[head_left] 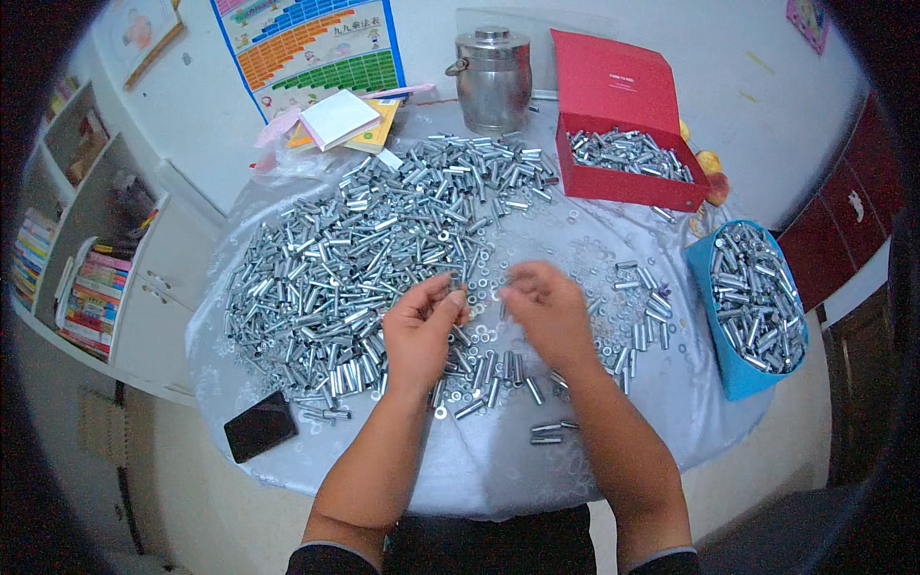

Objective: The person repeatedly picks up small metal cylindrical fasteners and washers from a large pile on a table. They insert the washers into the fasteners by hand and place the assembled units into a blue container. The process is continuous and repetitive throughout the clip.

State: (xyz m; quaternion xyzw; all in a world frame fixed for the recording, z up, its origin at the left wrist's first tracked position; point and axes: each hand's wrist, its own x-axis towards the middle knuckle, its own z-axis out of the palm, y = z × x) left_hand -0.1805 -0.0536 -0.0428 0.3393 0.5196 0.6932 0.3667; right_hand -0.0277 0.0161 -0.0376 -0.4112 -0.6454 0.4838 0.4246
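Both my hands are over the middle of the table, a short gap apart. My left hand (422,326) is closed in a pinch, with a small shiny metal piece (456,281) at its fingertips; its exact kind is too small to tell. My right hand (551,311) has its fingers curled and pressed together, slightly blurred, and what they hold cannot be made out. A large heap of silvery metal tubes and bolts (355,259) spreads left of and beyond my left hand. Loose washers (484,335) lie on the tablecloth between and below the hands.
A red box (628,192) with its lid up holds metal tubes at the back right. A blue bin (733,355) full of tubes stands at the right edge. A black phone (261,427) lies front left. A steel canister (494,81) and notebooks (340,122) stand behind the heap.
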